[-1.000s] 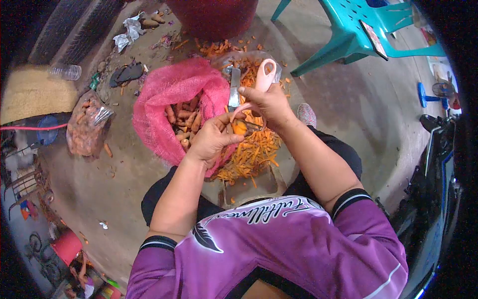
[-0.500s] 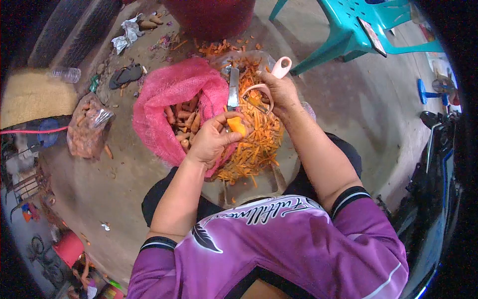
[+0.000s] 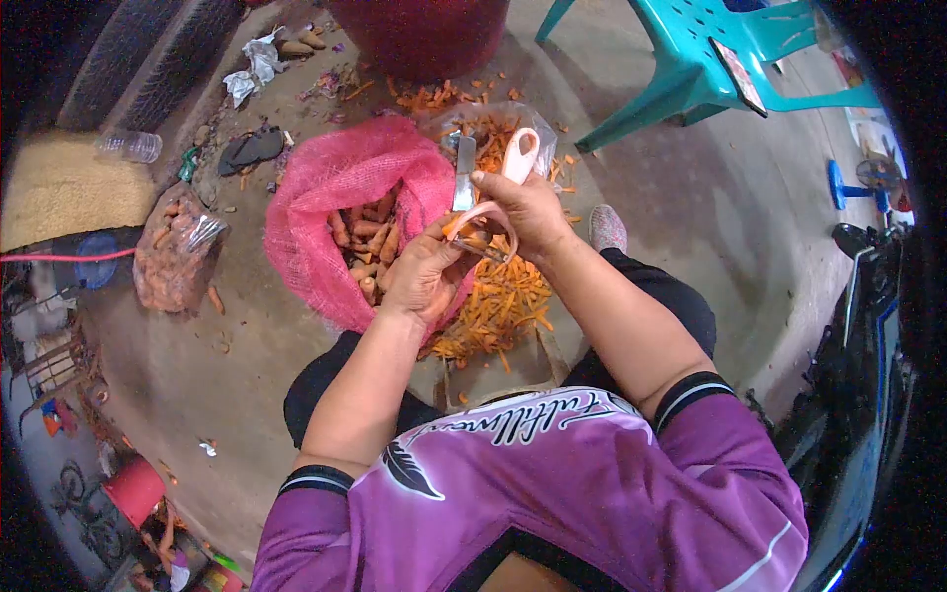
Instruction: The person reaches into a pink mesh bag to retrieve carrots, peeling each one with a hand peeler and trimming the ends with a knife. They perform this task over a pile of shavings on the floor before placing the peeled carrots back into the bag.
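Observation:
My left hand [image 3: 426, 274] has its fingers closed round an orange carrot piece [image 3: 452, 229], mostly covered by the hand and the peeler. My right hand [image 3: 531, 212] grips a peeler [image 3: 520, 156] with a pale pink handle, its blade end over the carrot piece. A knife [image 3: 464, 173] with a broad blade lies just beyond both hands. Below them, orange carrot strips [image 3: 508, 306] form a pile. Left of my left hand, a pink mesh sack [image 3: 306, 227] stands open with whole carrots [image 3: 370, 237] inside.
A large red tub [image 3: 419, 35] is at the top. A teal chair [image 3: 681, 59] bearing a phone [image 3: 738, 74] stands at upper right. A plastic bag of carrots [image 3: 176, 252], a sandal [image 3: 251, 151] and tires [image 3: 148, 64] are on the left.
My right hand has moved left and down, bringing the peeler onto the carrot piece in my left hand. A patterned shoe now shows more fully beside my right forearm.

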### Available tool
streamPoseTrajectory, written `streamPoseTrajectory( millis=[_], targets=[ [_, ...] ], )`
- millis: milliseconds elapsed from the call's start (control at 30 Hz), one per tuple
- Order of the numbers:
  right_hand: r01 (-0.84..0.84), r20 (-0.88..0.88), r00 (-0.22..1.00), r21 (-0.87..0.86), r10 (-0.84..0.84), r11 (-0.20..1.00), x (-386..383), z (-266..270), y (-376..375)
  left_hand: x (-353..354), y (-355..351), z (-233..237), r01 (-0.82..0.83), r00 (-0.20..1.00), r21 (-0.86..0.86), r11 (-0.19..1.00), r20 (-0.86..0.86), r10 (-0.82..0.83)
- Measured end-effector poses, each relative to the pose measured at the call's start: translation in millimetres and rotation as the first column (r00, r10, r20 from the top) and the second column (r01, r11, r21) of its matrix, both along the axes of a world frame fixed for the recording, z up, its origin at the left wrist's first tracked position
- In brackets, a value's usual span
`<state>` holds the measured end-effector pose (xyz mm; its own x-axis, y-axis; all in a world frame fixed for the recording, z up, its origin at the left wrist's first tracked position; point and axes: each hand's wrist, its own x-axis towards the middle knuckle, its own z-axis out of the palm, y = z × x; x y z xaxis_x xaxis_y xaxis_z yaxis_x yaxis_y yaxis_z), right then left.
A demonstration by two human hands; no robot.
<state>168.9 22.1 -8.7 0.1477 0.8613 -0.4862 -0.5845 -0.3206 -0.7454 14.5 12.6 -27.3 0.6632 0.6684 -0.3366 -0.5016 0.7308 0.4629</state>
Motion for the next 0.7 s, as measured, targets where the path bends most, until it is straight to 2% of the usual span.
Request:
streamPoseTrajectory(
  millis=[33, 67, 133, 233, 333, 367, 400, 467, 567, 667, 700],
  targets=[
    [0.008, -0.022, 1.000, 0.013, -0.007, 1.000, 2, 0, 1, -1, 0, -2, -0.004, 1.000, -0.001, 1.000, 0.016, 0.004],
    [-0.006, -0.010, 1.000, -0.044, 0.006, 0.999, 10, 1, 3, -3, 1, -6, 0.001, 1.000, 0.007, 1.000, 0.010, -0.002],
    [0.056, -0.012, 0.998, -0.061, -0.056, 0.997, 15, 13, 6, -5, 2, -11, 0.011, 1.000, 0.025, 1.000, -0.002, -0.011],
    [-0.042, 0.056, 0.997, -0.068, 0.046, 0.997, 7, 17, 0, -4, 1, -7, -0.026, 0.997, 0.001, 1.000, -0.071, 0.026],
    [0.064, 0.039, 0.997, -0.052, -0.062, 0.997, 7, 3, 3, 1, -2, 4, -0.074, 0.990, -0.001, 0.997, -0.121, 0.073],
    [0.147, 0.084, 0.985, 0.046, -0.150, 0.988, 17, -19, 12, 2, -3, 5, -0.043, 0.994, 0.024, 0.999, -0.102, 0.045],
    [0.141, 0.024, 0.990, -0.065, -0.139, 0.988, 29, -14, 12, 3, -3, 6, -0.010, 0.996, 0.051, 0.999, -0.085, 0.015],
    [0.147, 0.051, 0.988, -0.083, -0.143, 0.986, 24, 9, 11, 1, -3, 7, 0.017, 0.996, 0.060, 0.998, -0.091, -0.012],
    [0.046, 0.022, 0.999, -0.023, -0.045, 0.999, 11, 16, 4, -4, -1, 7, 0.008, 0.989, 0.025, 1.000, -0.149, -0.004],
    [0.053, 0.188, 0.981, 0.012, -0.054, 0.999, 13, 6, 8, -4, 1, 14, 0.033, 0.984, 0.028, 0.999, -0.178, -0.028],
    [-0.035, 0.261, 0.965, 0.035, 0.025, 0.999, 16, 8, 10, -4, 2, 17, 0.038, 0.982, 0.034, 0.999, -0.184, -0.031]
  ],
)
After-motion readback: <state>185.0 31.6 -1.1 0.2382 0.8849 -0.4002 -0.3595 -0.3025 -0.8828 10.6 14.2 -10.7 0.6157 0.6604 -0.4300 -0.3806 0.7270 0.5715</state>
